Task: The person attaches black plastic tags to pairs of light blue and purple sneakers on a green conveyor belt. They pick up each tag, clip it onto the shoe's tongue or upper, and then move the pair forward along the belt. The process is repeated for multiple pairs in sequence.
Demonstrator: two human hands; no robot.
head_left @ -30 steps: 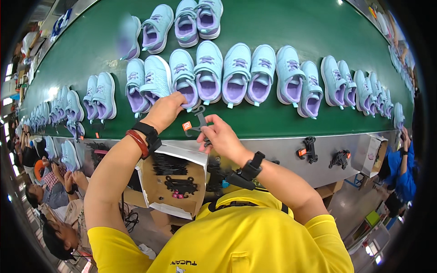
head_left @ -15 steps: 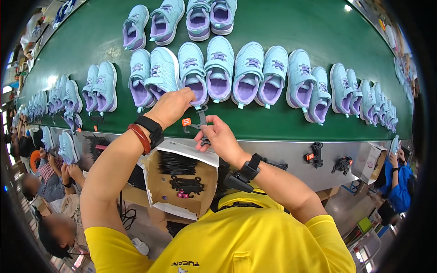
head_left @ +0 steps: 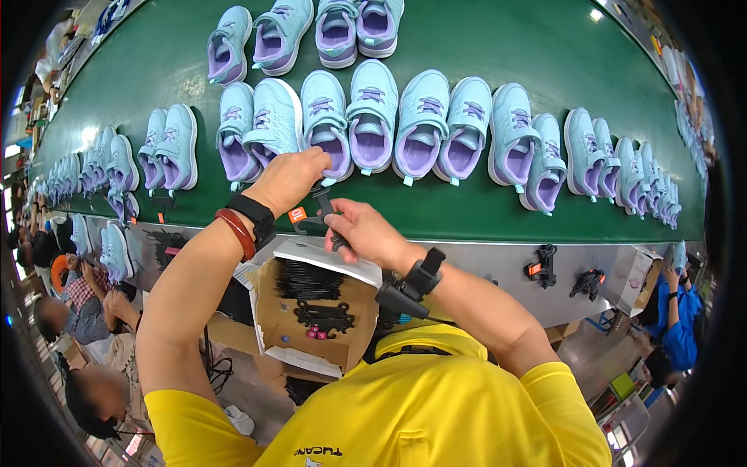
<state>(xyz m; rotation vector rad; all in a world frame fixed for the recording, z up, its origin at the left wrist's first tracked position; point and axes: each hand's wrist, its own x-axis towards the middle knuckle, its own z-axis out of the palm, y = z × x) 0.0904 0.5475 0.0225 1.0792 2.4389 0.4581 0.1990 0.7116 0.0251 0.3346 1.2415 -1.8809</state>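
My left hand (head_left: pixel 289 183) reaches to the heel of a light-blue sneaker (head_left: pixel 324 97) with a lilac lining. Its fingers are pinched at the heel opening, so they partly hide that edge. Between the fingers of my right hand (head_left: pixel 366 232) is a black plastic shoe hanger (head_left: pixel 323 204), its upper end up against the sneaker's heel. An orange size tag (head_left: pixel 297 215) sits on the hanger's left arm. Right beside this shoe stands another light-blue sneaker (head_left: pixel 372 97), toe pointing away from me.
Rows of matching sneakers line the green conveyor belt (head_left: pixel 436 214). Below its edge, an open cardboard box (head_left: pixel 268 311) holds black hangers. Black hangers (head_left: pixel 545 265) lie on the metal ledge (head_left: pixel 498 268). Co-workers sit at left; a person in blue (head_left: pixel 678 327) handles a shoe at right.
My right hand has moved slightly left and up, bringing the hanger against the sneaker's heel. The hanger and its tag have shifted left. My left hand stays at the heel.
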